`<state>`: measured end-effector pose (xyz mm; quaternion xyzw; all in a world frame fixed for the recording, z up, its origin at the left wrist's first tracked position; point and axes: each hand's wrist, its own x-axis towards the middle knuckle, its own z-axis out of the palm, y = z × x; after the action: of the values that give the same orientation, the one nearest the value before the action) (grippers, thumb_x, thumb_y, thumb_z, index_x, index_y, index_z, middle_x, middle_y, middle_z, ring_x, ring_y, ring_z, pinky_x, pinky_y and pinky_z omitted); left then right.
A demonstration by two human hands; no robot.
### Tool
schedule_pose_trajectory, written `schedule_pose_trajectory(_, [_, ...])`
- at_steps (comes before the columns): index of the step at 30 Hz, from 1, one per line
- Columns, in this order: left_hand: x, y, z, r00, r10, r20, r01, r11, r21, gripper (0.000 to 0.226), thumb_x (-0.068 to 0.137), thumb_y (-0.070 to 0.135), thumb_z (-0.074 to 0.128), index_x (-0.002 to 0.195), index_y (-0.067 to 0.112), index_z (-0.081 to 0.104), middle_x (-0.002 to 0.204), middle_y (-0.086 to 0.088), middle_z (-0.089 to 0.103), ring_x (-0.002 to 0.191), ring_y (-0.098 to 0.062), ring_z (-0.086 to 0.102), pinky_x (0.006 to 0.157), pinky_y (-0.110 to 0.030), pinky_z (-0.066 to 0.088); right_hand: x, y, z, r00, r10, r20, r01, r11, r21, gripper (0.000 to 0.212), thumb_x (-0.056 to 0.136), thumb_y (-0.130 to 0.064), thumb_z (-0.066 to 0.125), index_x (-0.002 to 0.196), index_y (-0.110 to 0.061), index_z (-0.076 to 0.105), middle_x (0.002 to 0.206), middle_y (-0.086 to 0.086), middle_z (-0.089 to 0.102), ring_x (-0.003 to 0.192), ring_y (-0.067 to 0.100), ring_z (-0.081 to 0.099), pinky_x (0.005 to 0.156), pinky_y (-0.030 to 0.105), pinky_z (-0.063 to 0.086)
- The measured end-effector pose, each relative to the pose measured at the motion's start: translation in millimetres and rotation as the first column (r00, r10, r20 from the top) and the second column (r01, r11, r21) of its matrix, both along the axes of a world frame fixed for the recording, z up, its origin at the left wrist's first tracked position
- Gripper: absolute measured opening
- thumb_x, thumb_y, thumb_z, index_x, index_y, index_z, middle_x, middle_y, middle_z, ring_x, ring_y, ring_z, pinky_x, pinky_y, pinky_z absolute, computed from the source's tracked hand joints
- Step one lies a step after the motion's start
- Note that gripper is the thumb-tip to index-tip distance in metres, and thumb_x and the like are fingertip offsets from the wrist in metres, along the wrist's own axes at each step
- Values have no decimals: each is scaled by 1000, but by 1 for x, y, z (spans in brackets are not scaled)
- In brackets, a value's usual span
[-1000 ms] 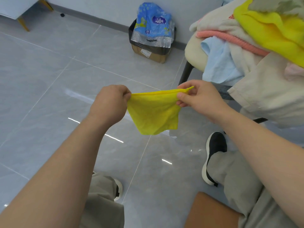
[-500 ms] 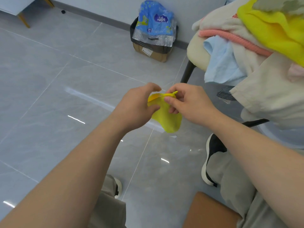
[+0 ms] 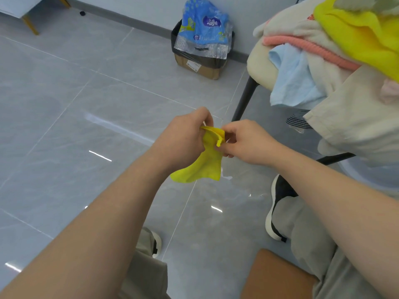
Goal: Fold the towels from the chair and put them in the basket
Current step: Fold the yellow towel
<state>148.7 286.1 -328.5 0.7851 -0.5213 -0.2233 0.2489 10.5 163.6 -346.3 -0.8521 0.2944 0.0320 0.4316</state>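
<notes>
Over the floor (image 3: 86, 100) at dead centre, L hand (image 3: 184, 140) & R hand (image 3: 248, 143) both pinch the small yellow towel (image 3: 203, 167) at its top edge, knuckles nearly touching, cloth hanging doubled below, w/ the chair (image 3: 258, 63) & its towel pile (image 3: 323, 50) at 2 o'clock.

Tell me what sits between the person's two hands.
A small yellow towel, hanging doubled over; the left hand and the right hand each pinch its top edge. The head view shows this.
</notes>
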Motion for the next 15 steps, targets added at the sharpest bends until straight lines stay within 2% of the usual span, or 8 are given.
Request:
schedule_pose_trajectory(3, [-2,1,4,999,-40,14,40,999,-12,22,88,21,64,110,24,64,85,2,61,78,-19,57,69,-31,44,0,2,-1,999,37,-35,-40,994,-97,15,91,-28,68,89,-13,68,71,-12,65,61,1,61,62,25,47])
schedule_pose_trajectory(6, [-2,0,5,995,-56,76,58,998,-18,18,88,24,68,104,19,71,83,3,50,77,-17,48,66,-25,29,1,7,-1,998,57,-17,-58,998,-28,14,95,-27,60,97,-13,57,80,-14,63,66,9,68,59,28,49])
schedule_pose_trajectory(7, [-1,-1,5,996,-40,78,42,999,-28,16,89,23,66,104,17,71,83,3,49,77,-17,47,66,-25,30,1,9,-1,998,67,-8,-67,998,17,16,96,-27,59,102,-13,54,86,-12,64,67,10,71,56,30,52])
schedule_pose_trajectory(10, [-1,0,8,999,17,37,-13,995,-99,13,91,25,57,97,21,68,86,1,59,73,-20,60,73,-37,49,1,10,0,999,40,-18,-38,995,97,21,97,-25,60,108,-13,47,87,-1,68,63,9,71,53,31,56])
schedule_pose_trajectory(12, [-1,1,12,999,51,-8,-52,991,-120,9,92,21,55,91,20,64,77,1,66,67,-16,65,71,-40,52,1,8,0,999,14,-51,-9,996,92,23,96,-22,62,106,-10,45,85,2,70,60,8,71,53,30,57])
schedule_pose_trajectory(15, [-3,2,17,988,98,-122,-113,987,-117,10,94,11,52,90,16,58,59,0,68,58,-7,64,68,-36,54,-1,5,-5,995,2,-99,4,998,58,27,96,-23,63,87,-12,40,83,10,65,62,16,73,54,42,60])
